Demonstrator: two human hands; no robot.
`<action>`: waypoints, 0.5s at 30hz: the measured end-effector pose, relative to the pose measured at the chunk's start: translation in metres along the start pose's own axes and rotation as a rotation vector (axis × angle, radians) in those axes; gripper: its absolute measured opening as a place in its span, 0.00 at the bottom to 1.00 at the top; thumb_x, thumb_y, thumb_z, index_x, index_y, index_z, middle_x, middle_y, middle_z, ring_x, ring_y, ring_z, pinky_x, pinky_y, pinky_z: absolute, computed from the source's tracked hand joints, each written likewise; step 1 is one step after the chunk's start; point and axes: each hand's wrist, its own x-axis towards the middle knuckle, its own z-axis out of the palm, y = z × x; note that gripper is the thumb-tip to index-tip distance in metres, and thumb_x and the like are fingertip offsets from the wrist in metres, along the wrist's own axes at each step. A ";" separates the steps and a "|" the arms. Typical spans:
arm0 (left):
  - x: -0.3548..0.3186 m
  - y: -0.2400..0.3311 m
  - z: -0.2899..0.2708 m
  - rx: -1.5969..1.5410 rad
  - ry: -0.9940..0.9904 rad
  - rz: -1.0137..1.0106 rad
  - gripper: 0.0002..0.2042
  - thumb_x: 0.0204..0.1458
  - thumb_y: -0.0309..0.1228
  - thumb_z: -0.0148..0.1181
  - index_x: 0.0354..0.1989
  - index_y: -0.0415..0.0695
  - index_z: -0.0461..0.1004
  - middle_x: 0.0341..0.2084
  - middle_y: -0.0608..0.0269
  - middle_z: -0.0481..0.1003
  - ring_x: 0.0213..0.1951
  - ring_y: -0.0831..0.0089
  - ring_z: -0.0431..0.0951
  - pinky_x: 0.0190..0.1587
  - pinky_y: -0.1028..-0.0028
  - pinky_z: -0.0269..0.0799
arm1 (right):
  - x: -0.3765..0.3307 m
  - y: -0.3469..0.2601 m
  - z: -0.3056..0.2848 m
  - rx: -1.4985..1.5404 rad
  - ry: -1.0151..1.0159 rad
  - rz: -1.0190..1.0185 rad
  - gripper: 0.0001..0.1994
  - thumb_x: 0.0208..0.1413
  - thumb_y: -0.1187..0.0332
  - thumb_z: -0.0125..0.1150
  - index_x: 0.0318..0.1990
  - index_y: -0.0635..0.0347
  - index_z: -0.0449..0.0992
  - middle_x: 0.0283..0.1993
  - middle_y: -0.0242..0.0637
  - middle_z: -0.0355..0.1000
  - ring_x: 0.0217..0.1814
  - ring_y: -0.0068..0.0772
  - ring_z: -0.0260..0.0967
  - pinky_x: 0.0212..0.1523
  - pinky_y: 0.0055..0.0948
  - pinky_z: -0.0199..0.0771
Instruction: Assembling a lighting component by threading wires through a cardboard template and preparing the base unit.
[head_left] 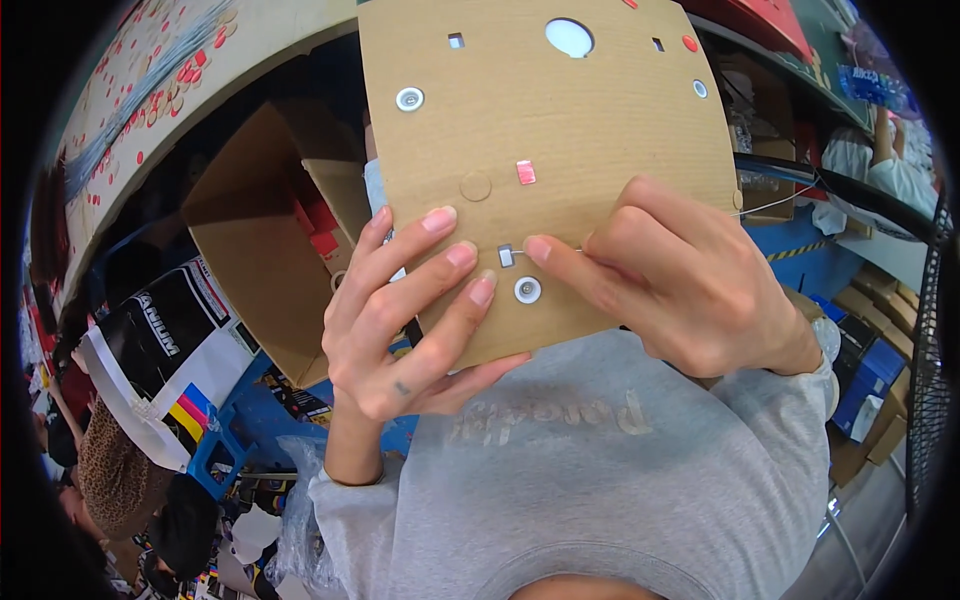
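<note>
A brown cardboard panel (580, 110) is held up in front of my chest. It has a large round hole, small slots, white ringed eyelets and a small red patch (526, 173). My left hand (400, 325) grips its lower left edge, with three fingertips laid on the face and the thumb along the bottom edge. Between the fingers of my right hand (695, 285) a thin pale cord (568, 251) is pinched. This cord runs to a small rectangular slot (505, 256) just above an eyelet (527, 290). What lies behind the panel is hidden.
At the upper left, a pale table (110, 120) carries grey cords (140, 110) and scattered red discs. Below it stands an open cardboard box (250, 270) with red pieces inside. A black mesh (928, 370) rises at the right. Other people are at the left and upper right edges.
</note>
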 end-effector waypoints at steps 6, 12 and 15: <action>0.002 -0.001 0.003 0.022 0.013 0.019 0.22 0.40 0.45 0.79 0.39 0.44 0.82 0.44 0.55 0.80 0.52 0.49 0.81 0.62 0.42 0.70 | 0.003 0.001 -0.005 0.026 -0.059 0.005 0.32 0.30 0.70 0.60 0.51 0.73 0.80 0.31 0.34 0.62 0.28 0.32 0.61 0.23 0.29 0.68; 0.003 -0.001 0.006 0.005 0.027 0.004 0.22 0.39 0.45 0.79 0.40 0.44 0.82 0.44 0.56 0.80 0.52 0.48 0.80 0.63 0.41 0.69 | 0.013 -0.002 -0.009 0.062 -0.117 0.038 0.32 0.32 0.71 0.61 0.52 0.74 0.80 0.31 0.34 0.61 0.29 0.32 0.61 0.25 0.29 0.69; 0.001 -0.001 0.006 -0.006 0.040 -0.017 0.23 0.38 0.45 0.79 0.40 0.44 0.82 0.44 0.56 0.80 0.53 0.48 0.80 0.63 0.41 0.69 | 0.011 -0.002 -0.003 -0.011 -0.091 -0.025 0.30 0.31 0.71 0.60 0.49 0.75 0.80 0.31 0.35 0.63 0.29 0.32 0.64 0.25 0.30 0.71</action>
